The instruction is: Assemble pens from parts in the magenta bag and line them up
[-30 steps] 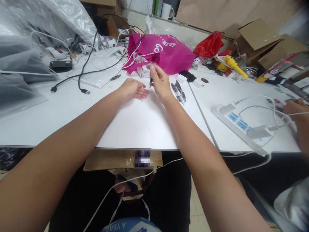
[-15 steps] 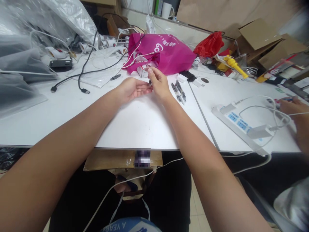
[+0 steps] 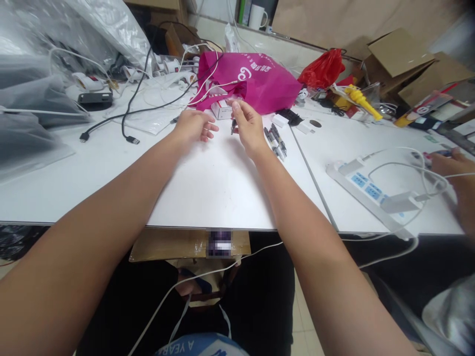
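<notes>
My right hand [image 3: 248, 127] pinches a small dark pen-like piece [image 3: 233, 126], which points down over the white table [image 3: 211, 193]. To its left is my left hand [image 3: 195, 126], fingers apart and holding nothing, just above the tabletop. Several dark and clear pens [image 3: 275, 141] lie side by side right of my right hand. Behind my hands sit a small white box [image 3: 221, 111] and a pink bag [image 3: 267, 81]. A dark object beyond my left hand is mostly hidden by it.
Black cables [image 3: 128, 111] and plastic bags [image 3: 29, 118] cover the left side. On the right are a power strip [image 3: 365, 190] with white cables, a yellow tool [image 3: 361, 101], open cardboard boxes [image 3: 399, 59] and another person's hand [image 3: 451, 165].
My left hand has moved left, away from my right hand, and its fingers are now free. My right hand still holds the dark piece, which shows more clearly.
</notes>
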Tool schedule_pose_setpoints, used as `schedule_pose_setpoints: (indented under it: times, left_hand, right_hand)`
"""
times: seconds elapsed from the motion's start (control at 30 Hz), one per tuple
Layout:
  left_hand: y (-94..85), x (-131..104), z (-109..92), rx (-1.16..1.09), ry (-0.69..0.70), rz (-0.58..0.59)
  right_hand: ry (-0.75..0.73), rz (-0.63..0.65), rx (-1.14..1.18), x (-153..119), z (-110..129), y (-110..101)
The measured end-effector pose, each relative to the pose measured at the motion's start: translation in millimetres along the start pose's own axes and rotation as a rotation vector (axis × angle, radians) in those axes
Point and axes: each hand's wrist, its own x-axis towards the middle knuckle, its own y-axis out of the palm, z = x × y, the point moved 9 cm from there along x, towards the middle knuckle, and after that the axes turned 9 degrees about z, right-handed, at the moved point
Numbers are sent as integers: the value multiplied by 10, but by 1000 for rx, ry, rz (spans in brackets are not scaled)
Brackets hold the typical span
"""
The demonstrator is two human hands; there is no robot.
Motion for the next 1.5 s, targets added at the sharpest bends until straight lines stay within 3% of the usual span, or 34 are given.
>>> schedule_pose_setpoints:
  times: [0.2,0.4,0.57,0.77,1.03,1.27,1.5]
  left_hand:
    - [368,-72,84,-245,-98,278]
    - [341,-26,238,-277,-156,232]
    - [350,-3,272,-281,-150,252]
    - [491,-57,144,-383,-101,343]
    - [343,-3,311,-349,-176,224]
    - [488,-46,126,-420,-68,320]
    - [360,11,264,-236,-71,254]
  right_hand:
    - [3,5,118,-57,36,75]
    - [22,-34,405,-15,-7,54]
    - [88,-22,420,-52,70,69]
    - [70,14,411,-102,103,164]
    - [55,16,411,-126,261,104]
    - [92,25,342,-129,185,129]
    - [116,-40,303,-150,291,27]
